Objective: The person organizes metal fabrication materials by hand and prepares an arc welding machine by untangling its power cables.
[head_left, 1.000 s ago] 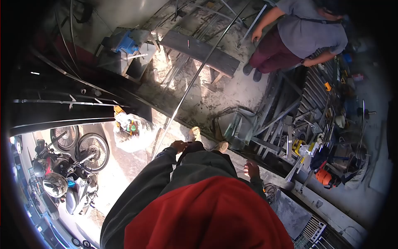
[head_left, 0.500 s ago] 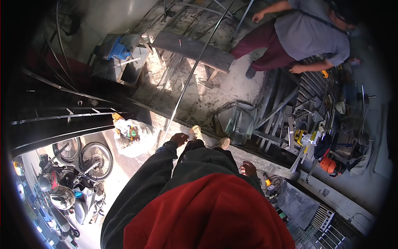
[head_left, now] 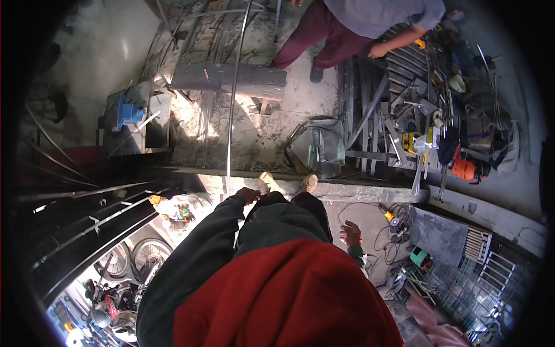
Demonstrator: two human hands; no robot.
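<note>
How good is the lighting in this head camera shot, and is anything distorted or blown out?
Head view: a strong fisheye bends the long metal rod slightly, and the corners go black. Hard sunlight blows out patches of the concrete floor and the street by the motorcycles, while the left side sinks into shadow. The left hand on the rod and the open right hand look reasonably sharp.

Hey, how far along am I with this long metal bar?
Done: the near end of the long metal bar is lifted off the floor. In hand: the left hand grips that end; the right hand hangs empty. Left: the bar crosses the wooden plank, its far end out of view near the other person.
</note>
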